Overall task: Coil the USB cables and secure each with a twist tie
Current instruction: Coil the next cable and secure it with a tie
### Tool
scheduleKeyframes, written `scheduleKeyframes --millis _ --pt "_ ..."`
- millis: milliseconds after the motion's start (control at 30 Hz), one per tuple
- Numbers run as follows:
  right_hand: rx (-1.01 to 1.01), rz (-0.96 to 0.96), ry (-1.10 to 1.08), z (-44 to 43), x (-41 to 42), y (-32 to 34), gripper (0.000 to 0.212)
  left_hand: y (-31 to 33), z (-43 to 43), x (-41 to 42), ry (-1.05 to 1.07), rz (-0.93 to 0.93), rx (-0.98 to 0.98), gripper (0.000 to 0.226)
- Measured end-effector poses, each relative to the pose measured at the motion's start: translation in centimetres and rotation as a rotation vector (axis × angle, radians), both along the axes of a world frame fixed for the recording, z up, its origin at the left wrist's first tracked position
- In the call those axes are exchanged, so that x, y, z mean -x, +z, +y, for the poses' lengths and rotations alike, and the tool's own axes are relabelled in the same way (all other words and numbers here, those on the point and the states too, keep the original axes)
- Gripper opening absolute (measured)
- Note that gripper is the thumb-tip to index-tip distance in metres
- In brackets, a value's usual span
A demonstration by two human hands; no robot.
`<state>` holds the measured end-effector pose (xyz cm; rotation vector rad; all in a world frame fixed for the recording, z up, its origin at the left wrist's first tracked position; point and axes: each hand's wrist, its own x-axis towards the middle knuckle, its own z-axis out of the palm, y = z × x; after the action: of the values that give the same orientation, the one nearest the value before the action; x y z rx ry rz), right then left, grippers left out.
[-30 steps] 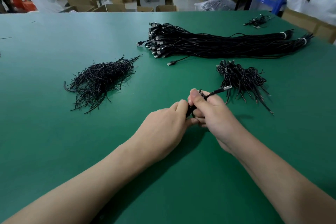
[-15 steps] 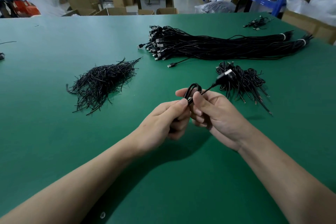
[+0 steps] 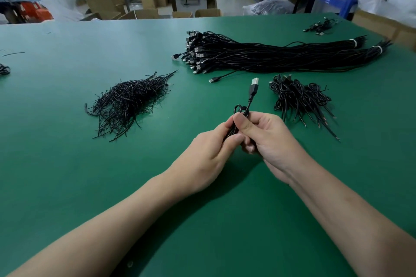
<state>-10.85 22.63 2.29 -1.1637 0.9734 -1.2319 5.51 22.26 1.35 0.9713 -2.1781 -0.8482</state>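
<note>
above the middle of the green table (image 3: 67,175), the left hand (image 3: 209,148) and the right hand (image 3: 269,139) are both curling their fingers round one folded usb cable (image 3: 249,102), its plug (image 3: 254,85) pointing up and away; the twist ties (image 3: 130,101) are lying to the left, coiled cables (image 3: 299,99) just right

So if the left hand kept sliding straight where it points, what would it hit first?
The right hand, gripping the same thin black USB cable as the left hand. Beyond, probably the small pile of coiled black cables.
</note>
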Motion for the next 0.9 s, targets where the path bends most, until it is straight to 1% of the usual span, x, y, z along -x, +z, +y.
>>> scheduleKeyframes --millis 67,133,200,267,367,433,500,600,733,833,900 --pt "0.016 0.004 -0.033 0.0 -0.1 -0.1 0.038 -0.1 -0.1 0.2 0.056 -0.049 0.078 0.013" --pt "0.031 0.012 -0.042 0.1 -0.2 -0.1 0.031 -0.1 -0.1 0.4 0.059 -0.011 0.045 0.016" --pt "0.051 0.018 -0.036 0.1 -0.2 0.1 0.027 -0.1 -0.1 0.6 0.055 0.056 -0.006 0.025" --pt "0.064 0.022 -0.017 0.1 -0.2 0.2 0.028 -0.2 -0.1 0.8 0.056 0.173 -0.142 0.035" --pt "0.056 0.01 0.037 0.1 0.1 0.3 0.032 -0.3 -0.2 1.0 0.009 0.364 -0.401 0.043" --pt "0.034 0.016 0.089 0.1 0.5 0.5 0.036 -0.1 -0.2 0.9 -0.054 0.443 -0.503 0.041" --pt "0.015 0.046 0.14 0.1 0.8 0.7 0.038 0.1 -0.1 0.7 -0.136 0.483 -0.556 0.033" --pt "-0.001 0.039 0.174 0.1 1.0 0.7 0.032 0.3 0.0 0.5 -0.193 0.498 -0.632 0.03" --pt "-0.002 0.021 0.12 0.2 0.6 0.6 0.027 0.4 -0.2 0.4 -0.226 0.463 -0.657 0.031" --pt "0.01 0.024 0.068 0.2 0.2 0.5 0.025 0.4 -0.4 0.1 -0.194 0.387 -0.575 0.035" --pt "0.008 0.02 0.051 0.1 0.1 0.5 0.025 0.6 -0.5 -0.1 -0.131 0.265 -0.432 0.039"
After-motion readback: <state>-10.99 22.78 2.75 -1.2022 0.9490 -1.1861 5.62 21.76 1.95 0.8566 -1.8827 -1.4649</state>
